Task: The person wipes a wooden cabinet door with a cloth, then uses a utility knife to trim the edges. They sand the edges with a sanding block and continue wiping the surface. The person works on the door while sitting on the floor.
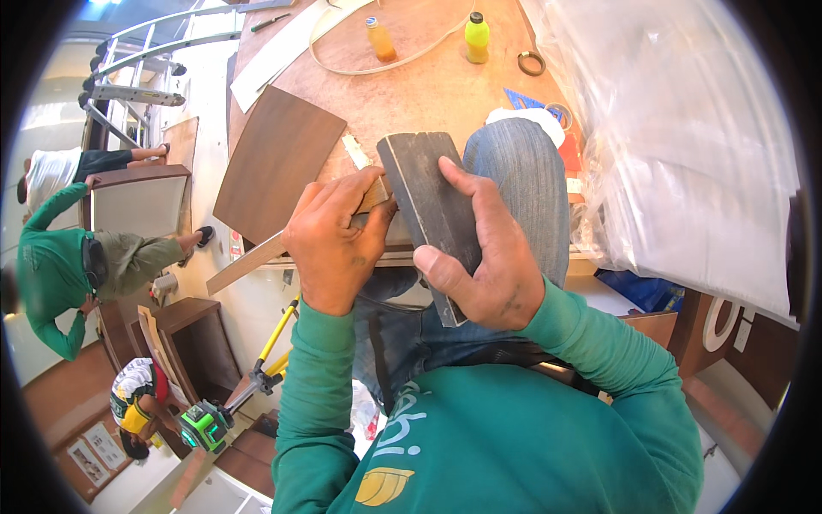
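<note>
My left hand [336,244] is closed around a thin wood strip [247,264], whose brown end sticks out to the left, past the table edge. My right hand [492,261] grips a dark grey sanding block [418,176], thumb on the near side and fingers along the right. The block stands tilted beside my left fingertips, close to the strip's right end; whether they touch I cannot tell. My raised knee [518,167] in jeans is just behind the block. A brown wood-grain panel [278,167] lies on the table [419,98] beyond my left hand.
An orange drink bottle [381,41], a yellow-green bottle [477,38], a tape roll [531,62] and a blue set square [524,99] are on the table. Plastic sheeting [668,137] hangs right. A laser level [204,426], a ladder [137,92] and several people [60,257] are left.
</note>
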`<control>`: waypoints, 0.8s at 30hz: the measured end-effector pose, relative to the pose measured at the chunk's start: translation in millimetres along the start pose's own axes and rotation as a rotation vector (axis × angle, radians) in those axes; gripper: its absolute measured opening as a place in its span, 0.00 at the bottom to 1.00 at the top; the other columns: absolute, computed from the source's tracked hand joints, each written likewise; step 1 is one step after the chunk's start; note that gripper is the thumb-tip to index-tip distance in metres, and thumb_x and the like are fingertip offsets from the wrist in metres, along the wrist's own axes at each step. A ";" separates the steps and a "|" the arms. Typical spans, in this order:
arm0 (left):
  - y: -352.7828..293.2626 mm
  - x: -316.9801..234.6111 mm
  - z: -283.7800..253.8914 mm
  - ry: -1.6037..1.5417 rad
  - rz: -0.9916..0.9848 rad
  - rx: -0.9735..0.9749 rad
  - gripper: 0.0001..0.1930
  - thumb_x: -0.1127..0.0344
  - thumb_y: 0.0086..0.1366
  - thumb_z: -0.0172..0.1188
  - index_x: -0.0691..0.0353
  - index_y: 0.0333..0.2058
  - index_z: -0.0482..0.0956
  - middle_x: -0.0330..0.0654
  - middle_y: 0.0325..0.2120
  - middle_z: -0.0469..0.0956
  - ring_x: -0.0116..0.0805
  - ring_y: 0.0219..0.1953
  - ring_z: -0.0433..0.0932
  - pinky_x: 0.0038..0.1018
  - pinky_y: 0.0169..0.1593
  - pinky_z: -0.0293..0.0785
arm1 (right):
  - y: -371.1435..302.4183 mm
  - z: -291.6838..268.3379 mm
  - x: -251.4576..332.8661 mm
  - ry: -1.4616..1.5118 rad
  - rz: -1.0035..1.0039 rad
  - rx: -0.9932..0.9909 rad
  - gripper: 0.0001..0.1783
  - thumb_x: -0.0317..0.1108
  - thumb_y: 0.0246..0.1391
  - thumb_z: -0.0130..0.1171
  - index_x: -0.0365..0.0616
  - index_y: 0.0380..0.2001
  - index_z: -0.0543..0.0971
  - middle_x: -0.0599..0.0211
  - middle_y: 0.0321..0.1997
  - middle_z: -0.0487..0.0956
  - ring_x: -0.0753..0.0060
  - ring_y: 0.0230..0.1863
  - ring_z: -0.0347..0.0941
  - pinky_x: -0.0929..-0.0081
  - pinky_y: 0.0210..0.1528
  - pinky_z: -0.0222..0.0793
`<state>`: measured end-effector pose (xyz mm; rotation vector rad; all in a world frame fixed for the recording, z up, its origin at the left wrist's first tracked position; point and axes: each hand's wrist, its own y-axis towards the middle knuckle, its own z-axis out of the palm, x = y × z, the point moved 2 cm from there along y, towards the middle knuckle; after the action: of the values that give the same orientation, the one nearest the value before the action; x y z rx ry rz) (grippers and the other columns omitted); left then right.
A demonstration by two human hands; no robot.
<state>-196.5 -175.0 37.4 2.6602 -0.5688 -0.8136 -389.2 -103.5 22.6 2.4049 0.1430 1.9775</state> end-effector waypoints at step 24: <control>-8.7 -7.6 2.6 0.032 0.014 -0.027 0.20 0.64 0.53 0.84 0.62 0.43 0.90 0.44 0.34 0.88 0.43 0.37 0.84 0.35 0.45 0.81 | 137.1 3.6 -53.5 0.186 0.079 -0.232 0.50 0.60 0.57 0.68 0.30 0.69 0.67 0.28 0.57 0.80 0.39 0.57 0.82 0.57 0.61 0.77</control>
<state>-201.4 -164.4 35.5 2.6369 -0.5644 -0.7681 -388.3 -244.5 -19.9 2.1157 -0.1716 2.1165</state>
